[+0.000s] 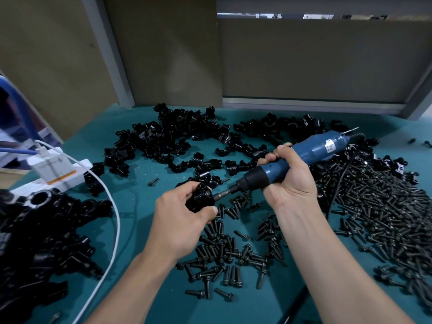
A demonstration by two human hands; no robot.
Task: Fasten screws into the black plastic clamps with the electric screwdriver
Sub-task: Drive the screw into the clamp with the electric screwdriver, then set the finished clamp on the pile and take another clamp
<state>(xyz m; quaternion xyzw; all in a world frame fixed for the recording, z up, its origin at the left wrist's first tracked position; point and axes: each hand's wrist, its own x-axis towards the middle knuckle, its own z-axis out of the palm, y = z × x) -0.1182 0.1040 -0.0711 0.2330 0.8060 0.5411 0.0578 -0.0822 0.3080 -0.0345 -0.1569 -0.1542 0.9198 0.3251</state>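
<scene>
Left hand [182, 216] grips black clamp [202, 198]; right hand [289, 181] wraps electric screwdriver [322, 148], bit against clamp; loose screws [224, 251] beneath.

Teal worktop [135, 183] — brown panels [327, 59] in grey frames [109, 50] behind.

No legible text, number or brand found. Small white sticker [330, 146] on far end of blue plastic electric screwdriver [301, 157]: print too blurred to read. Orange band [64, 177] on white plastic power strip [72, 181], left: no characters resolved.
</scene>
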